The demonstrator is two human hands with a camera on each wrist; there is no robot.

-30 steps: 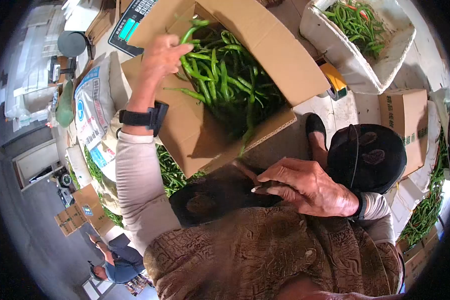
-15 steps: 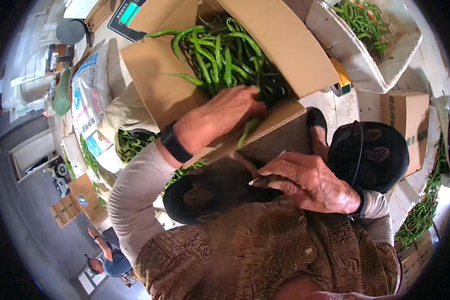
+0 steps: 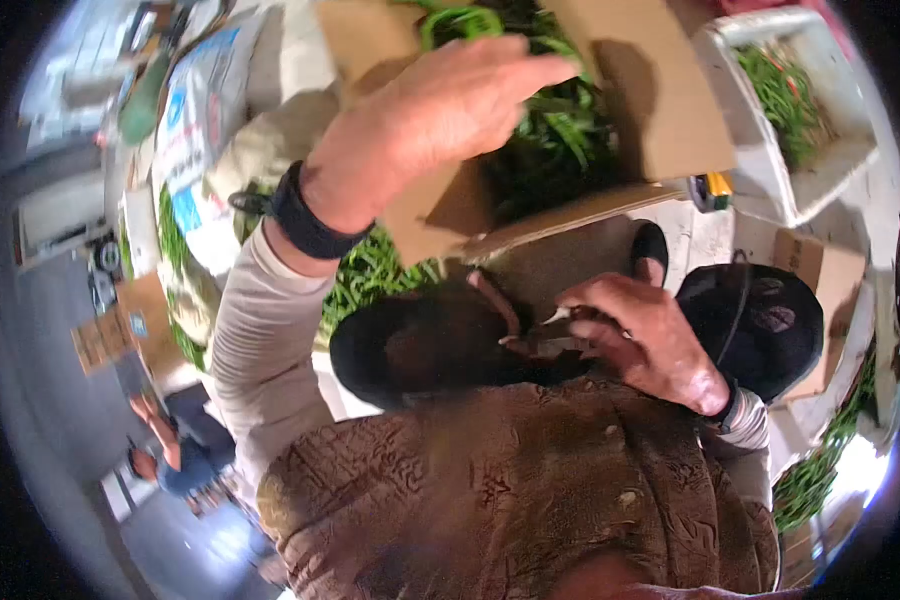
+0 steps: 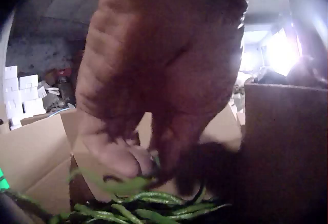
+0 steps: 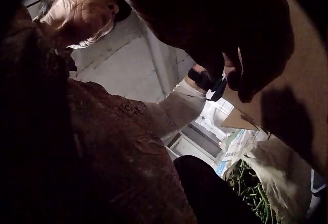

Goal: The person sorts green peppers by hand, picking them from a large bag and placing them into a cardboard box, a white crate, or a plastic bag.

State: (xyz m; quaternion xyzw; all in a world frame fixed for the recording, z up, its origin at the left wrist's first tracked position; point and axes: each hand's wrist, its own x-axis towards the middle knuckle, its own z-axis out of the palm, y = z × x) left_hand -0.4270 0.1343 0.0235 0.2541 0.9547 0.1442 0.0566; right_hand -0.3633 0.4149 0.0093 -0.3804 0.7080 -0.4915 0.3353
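Note:
My left hand [image 3: 510,95] is raised over an open cardboard box [image 3: 660,110] heaped with long green peppers [image 3: 560,160]. In the blurred left wrist view the thumb and fingers of the left hand [image 4: 148,162] close together on a green pepper [image 4: 115,185] above the pile of peppers [image 4: 148,201] in the box. My right hand [image 3: 570,320] rests with curled fingers on my dark trouser knee [image 3: 420,350]. A small pale tip shows at its fingertips, and I cannot tell what it is. In the right wrist view the right hand [image 5: 236,55] is only a dark shape.
A white foam box [image 3: 810,170] with more peppers stands at the right, with a yellow tape roll [image 3: 712,190] beside it. A printed sack [image 3: 205,110] and loose peppers [image 3: 370,275] lie at the left. A dark cap [image 3: 760,320] and a small carton [image 3: 820,270] lie at the right. Another person [image 3: 170,460] crouches lower left.
My left hand went from the box's far side down to its near edge, then lifted up above the box. The head view has swung. The right hand stayed on the knee.

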